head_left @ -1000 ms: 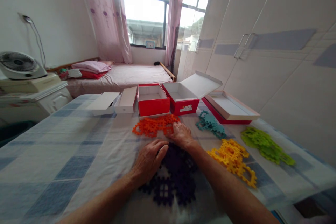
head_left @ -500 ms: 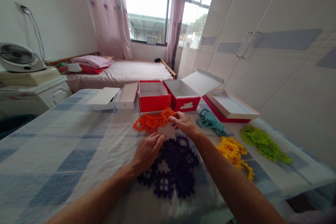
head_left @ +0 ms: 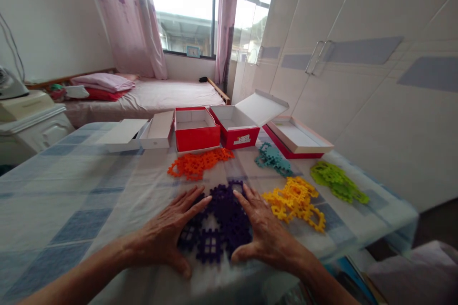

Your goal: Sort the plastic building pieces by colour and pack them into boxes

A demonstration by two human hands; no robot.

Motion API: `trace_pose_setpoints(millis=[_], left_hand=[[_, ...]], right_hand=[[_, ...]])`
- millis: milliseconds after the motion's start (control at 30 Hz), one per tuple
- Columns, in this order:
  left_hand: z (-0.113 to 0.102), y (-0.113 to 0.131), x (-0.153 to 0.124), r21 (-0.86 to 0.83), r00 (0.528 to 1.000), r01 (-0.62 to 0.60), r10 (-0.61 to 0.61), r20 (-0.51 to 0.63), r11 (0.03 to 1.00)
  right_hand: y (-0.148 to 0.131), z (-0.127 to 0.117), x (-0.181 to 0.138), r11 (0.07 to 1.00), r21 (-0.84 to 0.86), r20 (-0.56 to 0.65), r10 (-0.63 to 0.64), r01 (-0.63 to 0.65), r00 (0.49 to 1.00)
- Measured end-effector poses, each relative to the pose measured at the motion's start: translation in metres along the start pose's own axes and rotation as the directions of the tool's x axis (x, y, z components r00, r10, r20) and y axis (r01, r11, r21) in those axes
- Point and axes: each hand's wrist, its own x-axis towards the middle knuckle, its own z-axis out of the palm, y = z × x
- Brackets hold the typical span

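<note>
A pile of dark purple interlocking plastic pieces [head_left: 229, 214] lies on the table in front of me, some with window-like cut-outs. My left hand [head_left: 166, 228] rests at its left side, fingers spread, and covers part of it. On the pile's right side is my right hand [head_left: 266, 226], also spread, with fingertips touching the outer pieces. Beyond the hands lies a heap of orange pieces [head_left: 196, 163]. Yellow pieces [head_left: 295, 200] sit just right of my right hand. Farther off are teal pieces [head_left: 272, 158] and lime green pieces [head_left: 336, 181].
Along the table's far side stand a red box [head_left: 197, 136], a red box with its lid raised [head_left: 240, 137], a shallow box [head_left: 300, 140] and white boxes [head_left: 123, 136]. A checked cloth [head_left: 89, 190] covers the table. Behind are a bed [head_left: 171, 93] and a wardrobe [head_left: 350, 86].
My right hand has left the orange pieces and come back to the purple pile. My left hand has opened and moved nearer along the pile's left side. The view has turned right.
</note>
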Motion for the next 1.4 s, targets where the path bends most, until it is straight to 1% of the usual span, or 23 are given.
trace_pose_setpoints(millis=[100,167,300,367,433,500,567,633,700,733,800,867,933,1000,1167,1233,1333,1400], left_hand=[[0.005,0.001,0.003,-0.02,0.998,0.025,-0.026,-0.05,0.999],[0.011,0.003,0.008,-0.037,0.995,0.024,-0.028,-0.098,0.999],[0.018,0.005,0.015,-0.058,0.987,0.02,-0.029,-0.159,0.998],[0.018,0.006,0.016,-0.042,0.983,0.025,-0.032,-0.179,0.999],[0.015,0.007,0.015,-0.014,0.98,0.029,-0.031,-0.197,0.999],[0.01,0.011,0.015,0.009,0.975,0.028,-0.025,-0.22,1.0],[0.004,0.017,0.019,0.024,0.965,0.031,-0.023,-0.261,0.999],[-0.002,0.025,0.028,0.056,0.951,0.028,-0.009,-0.308,0.998],[-0.006,0.034,0.041,0.111,0.938,0.013,0.027,-0.346,0.994],[-0.008,0.038,0.049,0.14,0.933,0.001,0.049,-0.356,0.99],[-0.011,0.043,0.065,0.175,0.925,-0.025,0.089,-0.368,0.984],[-0.012,0.042,0.077,0.156,0.921,-0.032,0.089,-0.378,0.987],[-0.013,0.036,0.083,0.077,0.92,-0.008,0.037,-0.389,0.997],[-0.013,0.026,0.083,-0.038,0.912,0.032,-0.045,-0.409,0.999],[-0.01,0.005,0.076,-0.294,0.855,0.075,-0.213,-0.473,0.953],[-0.009,0.001,0.075,-0.367,0.848,0.095,-0.268,-0.456,0.925],[-0.006,-0.005,0.075,-0.459,0.842,0.132,-0.344,-0.415,0.879],[-0.002,-0.009,0.075,-0.511,0.827,0.143,-0.387,-0.409,0.847]], right_hand=[[-0.001,0.003,0.007,0.999,0.004,0.033,-0.041,0.041,0.999],[-0.002,0.007,0.01,0.999,0.004,0.013,-0.047,0.047,0.999],[-0.004,0.012,0.009,0.997,-0.003,-0.061,-0.079,0.079,0.995],[-0.004,0.007,0.003,0.994,-0.011,-0.117,-0.11,0.11,0.987],[0.001,-0.005,-0.004,0.992,-0.039,-0.23,-0.128,0.122,0.965],[0.016,-0.02,-0.009,0.993,-0.098,-0.399,-0.097,0.063,0.912],[0.041,-0.035,-0.012,0.983,-0.163,-0.547,-0.015,-0.088,0.837],[0.071,-0.045,-0.014,0.942,-0.202,-0.619,0.09,-0.269,0.78],[0.099,-0.05,-0.016,0.889,-0.209,-0.625,0.198,-0.407,0.755],[0.11,-0.051,-0.017,0.87,-0.204,-0.617,0.241,-0.449,0.749],[0.125,-0.05,-0.02,0.864,-0.18,-0.591,0.288,-0.471,0.754],[0.132,-0.047,-0.025,0.89,-0.143,-0.568,0.286,-0.434,0.772],[0.134,-0.046,-0.028,0.916,-0.103,-0.559,0.269,-0.388,0.784],[0.135,-0.047,-0.031,0.932,-0.066,-0.566,0.258,-0.355,0.783],[0.141,-0.058,-0.028,0.946,-0.009,-0.616,0.25,-0.325,0.747],[0.143,-0.061,-0.025,0.949,-0.003,-0.595,0.251,-0.314,0.764],[0.144,-0.059,-0.02,0.956,0.003,-0.532,0.249,-0.292,0.81],[0.144,-0.055,-0.018,0.959,-0.006,-0.524,0.238,-0.283,0.818]])
